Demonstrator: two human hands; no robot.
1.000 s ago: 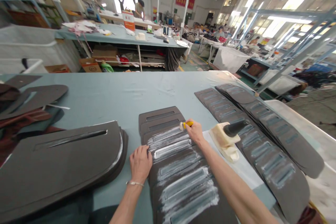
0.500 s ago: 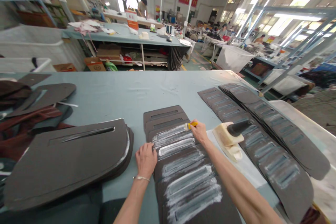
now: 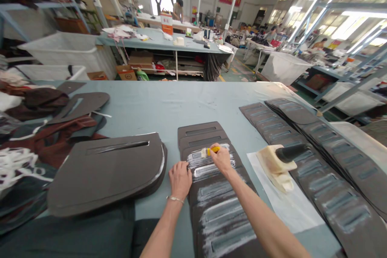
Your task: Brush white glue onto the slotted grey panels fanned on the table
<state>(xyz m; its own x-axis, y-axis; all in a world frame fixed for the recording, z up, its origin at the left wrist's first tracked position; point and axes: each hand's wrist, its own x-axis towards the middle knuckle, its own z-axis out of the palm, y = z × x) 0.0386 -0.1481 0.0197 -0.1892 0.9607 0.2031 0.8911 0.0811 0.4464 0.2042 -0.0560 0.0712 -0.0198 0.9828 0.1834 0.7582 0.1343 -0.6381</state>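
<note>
A row of overlapping dark grey panels (image 3: 204, 141), each with a narrow slot, runs down the middle of the table. Wet white paste (image 3: 211, 169) is smeared around several slots. My right hand (image 3: 221, 159) grips a small brush (image 3: 213, 150) by its yellow handle, its pale bristles on the paste near an upper slot. At the row's left edge lies my left hand (image 3: 180, 177), fingers outstretched and fingertips on the panel rim, holding nothing. To its left sits a stack of larger dark panels (image 3: 105, 177), the top one with a long slot.
On white paper (image 3: 293, 205) at right stands a cut-open cream container (image 3: 276, 165) with a black cone (image 3: 292, 153) on it. Beyond are more rows of pasted panels (image 3: 329, 185). Dark and maroon fabric (image 3: 60, 139) with white cords (image 3: 21, 167) is heaped at far left.
The brush in my right hand has moved left along the upper slot, leaving white paste at its right end. My left hand stays at the panel edge. The view has turned slightly left.
</note>
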